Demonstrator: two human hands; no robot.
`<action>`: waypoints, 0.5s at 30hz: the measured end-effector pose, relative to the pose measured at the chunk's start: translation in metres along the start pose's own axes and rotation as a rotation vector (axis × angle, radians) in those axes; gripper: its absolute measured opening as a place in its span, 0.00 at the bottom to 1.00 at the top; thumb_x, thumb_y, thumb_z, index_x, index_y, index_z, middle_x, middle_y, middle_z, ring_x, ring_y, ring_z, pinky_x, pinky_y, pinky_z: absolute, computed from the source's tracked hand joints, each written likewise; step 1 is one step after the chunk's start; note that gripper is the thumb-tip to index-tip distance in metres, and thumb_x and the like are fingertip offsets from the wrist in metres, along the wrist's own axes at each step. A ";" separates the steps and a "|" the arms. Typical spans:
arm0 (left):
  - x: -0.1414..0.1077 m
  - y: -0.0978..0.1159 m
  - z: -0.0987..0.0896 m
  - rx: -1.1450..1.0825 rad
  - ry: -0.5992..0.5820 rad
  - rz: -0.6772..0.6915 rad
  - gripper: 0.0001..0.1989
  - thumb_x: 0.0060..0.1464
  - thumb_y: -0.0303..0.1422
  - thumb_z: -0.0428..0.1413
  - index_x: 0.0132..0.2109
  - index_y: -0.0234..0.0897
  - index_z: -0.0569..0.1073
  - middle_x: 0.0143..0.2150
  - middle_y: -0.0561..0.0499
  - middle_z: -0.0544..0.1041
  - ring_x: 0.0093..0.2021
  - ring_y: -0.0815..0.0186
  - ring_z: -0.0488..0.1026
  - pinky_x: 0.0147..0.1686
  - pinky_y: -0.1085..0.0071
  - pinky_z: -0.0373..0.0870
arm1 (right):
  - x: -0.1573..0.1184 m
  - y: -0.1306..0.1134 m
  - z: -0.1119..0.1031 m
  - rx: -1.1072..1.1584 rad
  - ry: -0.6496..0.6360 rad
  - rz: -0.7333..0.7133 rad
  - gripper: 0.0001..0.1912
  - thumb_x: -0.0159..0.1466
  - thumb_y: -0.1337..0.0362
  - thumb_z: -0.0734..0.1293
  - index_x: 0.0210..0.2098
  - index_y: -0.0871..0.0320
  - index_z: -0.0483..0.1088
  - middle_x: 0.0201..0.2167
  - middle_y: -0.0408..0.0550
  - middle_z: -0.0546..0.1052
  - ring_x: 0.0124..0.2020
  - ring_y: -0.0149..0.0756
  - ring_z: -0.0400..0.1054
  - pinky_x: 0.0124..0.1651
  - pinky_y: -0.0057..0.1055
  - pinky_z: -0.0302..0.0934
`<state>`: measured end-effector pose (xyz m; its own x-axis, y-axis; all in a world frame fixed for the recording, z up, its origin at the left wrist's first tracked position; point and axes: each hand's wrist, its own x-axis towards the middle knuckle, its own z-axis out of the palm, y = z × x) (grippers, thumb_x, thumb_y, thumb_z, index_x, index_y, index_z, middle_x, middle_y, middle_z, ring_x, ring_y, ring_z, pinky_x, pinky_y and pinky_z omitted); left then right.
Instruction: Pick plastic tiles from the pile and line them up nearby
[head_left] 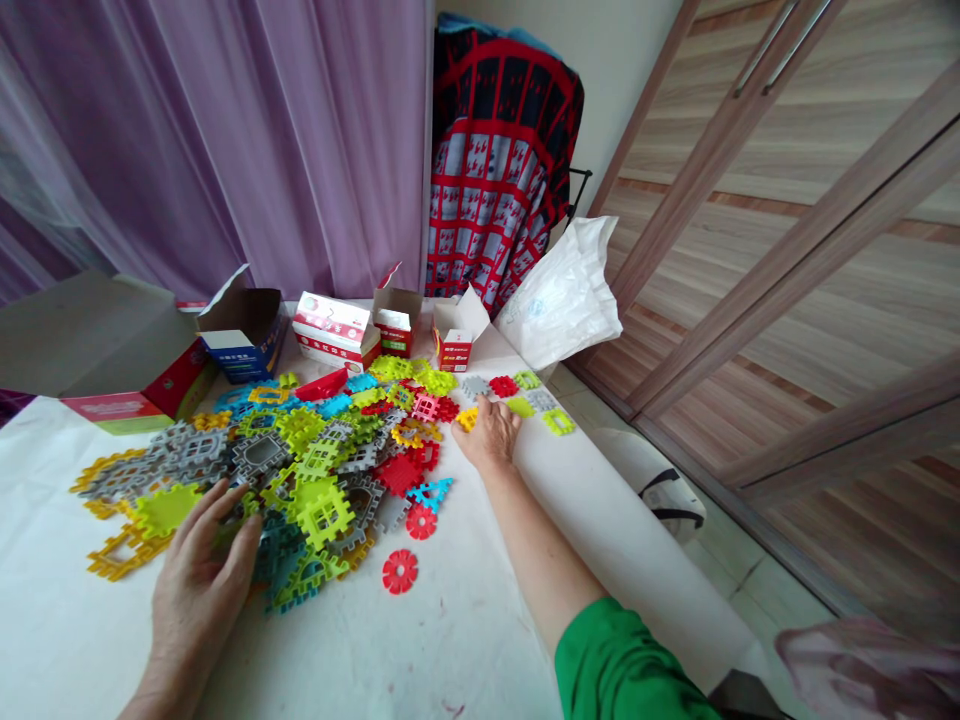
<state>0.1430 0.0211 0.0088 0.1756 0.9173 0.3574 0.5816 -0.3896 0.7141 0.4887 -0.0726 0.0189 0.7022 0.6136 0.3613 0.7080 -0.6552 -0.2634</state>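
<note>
A heap of plastic interlocking building pieces in green, grey, red, blue and yellow spreads over the table. My left hand rests at the near left side of the heap, fingers apart, beside a solid lime-green piece. At the heap's right edge, my right hand has its fingers curled, with a small yellow piece between thumb and forefinger. Close beyond it lie a grey piece, a red piece and several small green and grey ones. Two red notched discs lie nearest me.
Along the back of the white table stand a large open carton, a blue box, a red-and-white box and two small open red boxes. A white plastic bag is at the far right corner. Wooden wardrobe doors rise on the right.
</note>
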 end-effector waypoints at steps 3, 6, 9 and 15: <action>0.000 0.001 -0.001 -0.001 0.000 -0.003 0.24 0.59 0.54 0.51 0.55 0.49 0.75 0.65 0.49 0.73 0.64 0.51 0.71 0.48 0.59 0.81 | 0.001 0.001 0.003 -0.007 0.005 0.002 0.26 0.62 0.56 0.69 0.56 0.62 0.69 0.48 0.62 0.80 0.54 0.55 0.65 0.56 0.45 0.49; 0.000 0.002 -0.001 -0.002 0.004 -0.005 0.24 0.59 0.53 0.52 0.55 0.47 0.75 0.65 0.49 0.73 0.63 0.51 0.72 0.46 0.60 0.82 | 0.001 0.002 0.005 -0.010 0.007 -0.002 0.26 0.62 0.57 0.69 0.57 0.60 0.69 0.47 0.61 0.80 0.54 0.55 0.66 0.55 0.46 0.50; 0.000 0.005 -0.002 0.004 0.000 -0.008 0.25 0.58 0.53 0.52 0.55 0.45 0.75 0.65 0.47 0.73 0.63 0.50 0.71 0.50 0.57 0.80 | 0.001 0.003 0.005 -0.012 0.001 -0.002 0.26 0.62 0.57 0.69 0.57 0.60 0.70 0.47 0.61 0.80 0.54 0.55 0.66 0.55 0.46 0.51; 0.001 0.008 -0.003 0.030 -0.008 -0.012 0.29 0.57 0.57 0.50 0.55 0.42 0.75 0.66 0.45 0.73 0.63 0.49 0.71 0.56 0.53 0.77 | 0.002 0.001 0.005 -0.006 -0.012 0.005 0.27 0.61 0.54 0.71 0.57 0.61 0.70 0.49 0.61 0.79 0.55 0.53 0.66 0.57 0.45 0.51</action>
<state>0.1453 0.0188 0.0162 0.1754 0.9224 0.3440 0.6069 -0.3765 0.7000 0.4912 -0.0695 0.0148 0.7068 0.6153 0.3490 0.7039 -0.6611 -0.2597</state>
